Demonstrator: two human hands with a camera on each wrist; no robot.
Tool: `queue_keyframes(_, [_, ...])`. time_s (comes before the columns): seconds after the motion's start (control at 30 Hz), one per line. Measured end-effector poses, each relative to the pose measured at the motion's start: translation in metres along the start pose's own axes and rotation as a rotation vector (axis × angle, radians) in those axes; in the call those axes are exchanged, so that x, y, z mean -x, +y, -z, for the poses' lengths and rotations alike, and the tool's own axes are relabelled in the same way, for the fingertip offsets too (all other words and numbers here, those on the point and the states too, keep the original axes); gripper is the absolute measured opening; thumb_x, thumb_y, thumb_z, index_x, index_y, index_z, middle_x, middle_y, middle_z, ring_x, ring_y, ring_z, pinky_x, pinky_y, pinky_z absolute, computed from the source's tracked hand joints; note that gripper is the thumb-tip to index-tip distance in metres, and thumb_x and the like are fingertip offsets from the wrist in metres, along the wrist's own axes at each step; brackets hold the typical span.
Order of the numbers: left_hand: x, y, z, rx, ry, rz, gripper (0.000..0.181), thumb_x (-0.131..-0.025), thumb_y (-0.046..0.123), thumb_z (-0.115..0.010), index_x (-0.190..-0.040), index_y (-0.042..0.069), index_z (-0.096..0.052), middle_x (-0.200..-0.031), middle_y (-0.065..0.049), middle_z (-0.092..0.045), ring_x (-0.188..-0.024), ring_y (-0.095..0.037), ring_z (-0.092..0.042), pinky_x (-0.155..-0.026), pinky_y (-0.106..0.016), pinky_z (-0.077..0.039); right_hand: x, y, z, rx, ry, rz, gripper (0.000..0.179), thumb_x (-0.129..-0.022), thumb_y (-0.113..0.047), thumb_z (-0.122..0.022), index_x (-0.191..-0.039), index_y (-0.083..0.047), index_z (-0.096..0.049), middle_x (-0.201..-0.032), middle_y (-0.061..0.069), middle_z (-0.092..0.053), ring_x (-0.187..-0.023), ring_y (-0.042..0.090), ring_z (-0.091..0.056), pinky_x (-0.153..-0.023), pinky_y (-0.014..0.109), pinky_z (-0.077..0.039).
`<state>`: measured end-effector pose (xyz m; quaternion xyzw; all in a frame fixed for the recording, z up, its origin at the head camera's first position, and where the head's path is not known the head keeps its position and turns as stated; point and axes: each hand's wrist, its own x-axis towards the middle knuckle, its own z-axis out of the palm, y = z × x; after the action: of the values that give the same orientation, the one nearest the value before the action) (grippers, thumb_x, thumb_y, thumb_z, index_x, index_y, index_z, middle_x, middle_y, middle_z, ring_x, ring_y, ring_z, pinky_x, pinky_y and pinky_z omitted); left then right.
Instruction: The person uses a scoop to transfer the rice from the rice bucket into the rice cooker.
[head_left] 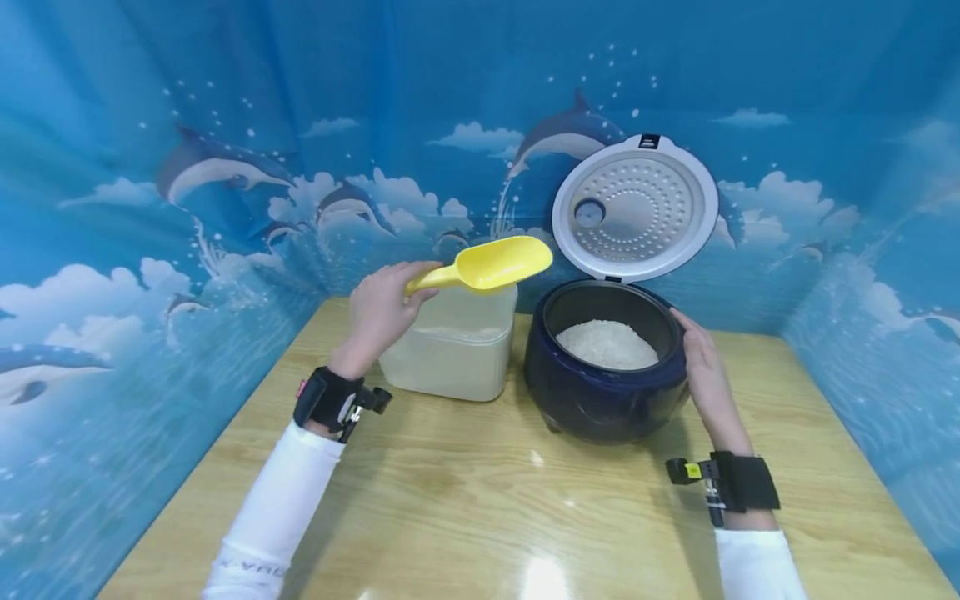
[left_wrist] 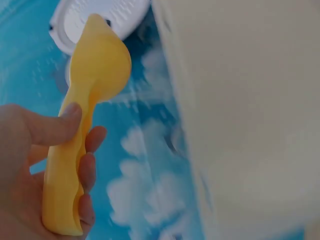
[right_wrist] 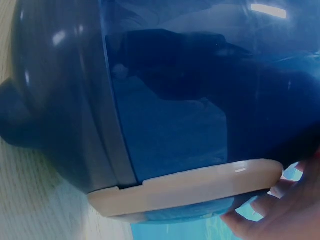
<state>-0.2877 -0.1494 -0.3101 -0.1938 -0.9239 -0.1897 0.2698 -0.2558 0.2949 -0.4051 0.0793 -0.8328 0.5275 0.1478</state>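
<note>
My left hand (head_left: 382,312) grips a yellow scoop (head_left: 504,262) by its handle, fingers and thumb wrapped round it in the left wrist view. The scoop hangs over a pale plastic bin (head_left: 442,367), its bowl facing up toward the right and showing bare yellow inside. To the right stands a dark blue rice cooker (head_left: 600,412) with its lid (head_left: 637,212) raised. White rice (head_left: 609,344) lies heaped in the pot. My right hand (head_left: 703,367) rests against the cooker's right side, fingertips at the rim; in the right wrist view its fingers touch the edge.
Bin and cooker stand side by side on a light wooden table (head_left: 465,500). A blue curtain (head_left: 420,100) printed with dolphins and clouds surrounds the table at the back and sides. Both wrists wear black straps with small cameras.
</note>
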Motion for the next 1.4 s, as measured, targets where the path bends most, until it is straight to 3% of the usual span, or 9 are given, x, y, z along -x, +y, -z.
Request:
queue_keyframes(0.1, [0.011, -0.022, 0.009, -0.043, -0.038, 0.087, 0.043, -0.094, 0.025, -0.074, -0.135, 0.017, -0.065, -0.11, -0.014, -0.073, -0.075, -0.028, -0.064, -0.061, -0.039, -0.048, 0.003, -0.001, -0.001, 0.004, 0.0, -0.001, 0.055, -0.113, -0.034, -0.019, -0.16, -0.007, -0.029, -0.164, 0.024, -0.022, -0.151, 0.046, -0.013, -0.118, 0.066, -0.007])
queue_keyframes(0.2, [0.017, -0.041, 0.021, -0.097, -0.118, 0.114, 0.043, -0.095, 0.026, -0.073, -0.136, 0.015, -0.065, -0.105, -0.017, -0.073, -0.066, -0.027, -0.06, -0.055, -0.037, -0.045, 0.005, -0.003, -0.001, 0.008, 0.001, -0.001, 0.055, -0.113, -0.035, -0.019, -0.16, -0.007, -0.029, -0.164, 0.024, -0.022, -0.15, 0.046, -0.014, -0.118, 0.065, -0.007])
queue_keyframes(0.4, [0.008, -0.064, 0.038, -0.188, -0.259, 0.018, 0.034, -0.092, 0.019, -0.076, -0.124, 0.01, -0.072, -0.107, -0.018, -0.074, -0.073, -0.03, -0.066, -0.058, -0.041, -0.051, 0.002, -0.005, -0.003, 0.01, 0.008, 0.001, 0.054, -0.113, -0.032, -0.019, -0.159, -0.006, -0.03, -0.163, 0.025, -0.024, -0.15, 0.046, -0.015, -0.119, 0.063, -0.008])
queue_keyframes(0.53, [-0.009, -0.057, 0.034, -0.305, -0.327, -0.035, 0.032, -0.087, 0.012, -0.081, -0.118, 0.012, -0.076, -0.108, -0.016, -0.075, -0.084, -0.033, -0.067, -0.072, -0.046, -0.051, 0.001, -0.005, 0.001, 0.017, 0.011, -0.001, 0.054, -0.113, -0.032, -0.019, -0.159, -0.005, -0.03, -0.163, 0.025, -0.023, -0.15, 0.047, -0.015, -0.119, 0.063, -0.008])
queue_keyframes(0.63, [-0.024, -0.049, 0.023, -0.416, -0.381, -0.065, 0.026, -0.089, 0.003, -0.075, -0.114, 0.012, -0.077, -0.108, -0.015, -0.075, -0.093, -0.034, -0.067, -0.087, -0.05, -0.047, 0.001, -0.005, 0.002, 0.023, 0.011, -0.001, 0.054, -0.113, -0.032, -0.019, -0.159, -0.005, -0.029, -0.163, 0.025, -0.023, -0.15, 0.047, -0.015, -0.118, 0.064, -0.008])
queue_keyframes(0.83, [-0.043, -0.041, -0.001, -0.514, -0.44, -0.064, 0.015, -0.093, -0.004, -0.065, -0.085, 0.004, -0.076, -0.086, -0.015, -0.074, -0.085, -0.033, -0.066, -0.098, -0.053, -0.044, 0.002, -0.006, 0.0, 0.019, 0.014, 0.003, 0.054, -0.113, -0.032, -0.02, -0.159, -0.005, -0.03, -0.163, 0.025, -0.024, -0.15, 0.046, -0.016, -0.118, 0.064, -0.009])
queue_keyframes(0.93, [-0.045, -0.045, -0.009, -0.487, -0.484, -0.047, 0.012, -0.094, -0.002, -0.065, -0.094, 0.002, -0.076, -0.095, -0.017, -0.075, -0.092, -0.036, -0.067, -0.103, -0.056, -0.042, 0.002, -0.006, -0.003, 0.023, 0.008, 0.002, 0.054, -0.113, -0.032, -0.02, -0.159, -0.005, -0.03, -0.163, 0.025, -0.024, -0.15, 0.047, -0.016, -0.118, 0.064, -0.01])
queue_keyframes(1.13, [-0.043, -0.053, -0.017, -0.283, -0.616, 0.019, 0.032, -0.089, 0.0, -0.073, -0.12, 0.009, -0.074, -0.125, -0.017, -0.069, -0.114, -0.039, -0.062, -0.107, -0.059, -0.036, 0.003, -0.007, -0.004, 0.027, 0.012, -0.009, 0.055, -0.113, -0.033, -0.019, -0.159, -0.005, -0.03, -0.163, 0.025, -0.023, -0.15, 0.046, -0.015, -0.118, 0.064, -0.009])
queue_keyframes(1.4, [-0.034, -0.061, -0.034, -0.006, -0.697, 0.155, 0.035, -0.089, 0.006, -0.077, -0.124, 0.01, -0.073, -0.127, -0.014, -0.069, -0.117, -0.035, -0.06, -0.102, -0.054, -0.044, 0.002, -0.006, -0.003, 0.019, 0.014, -0.017, 0.054, -0.113, -0.033, -0.019, -0.159, -0.006, -0.03, -0.164, 0.023, -0.023, -0.151, 0.045, -0.014, -0.119, 0.062, -0.008])
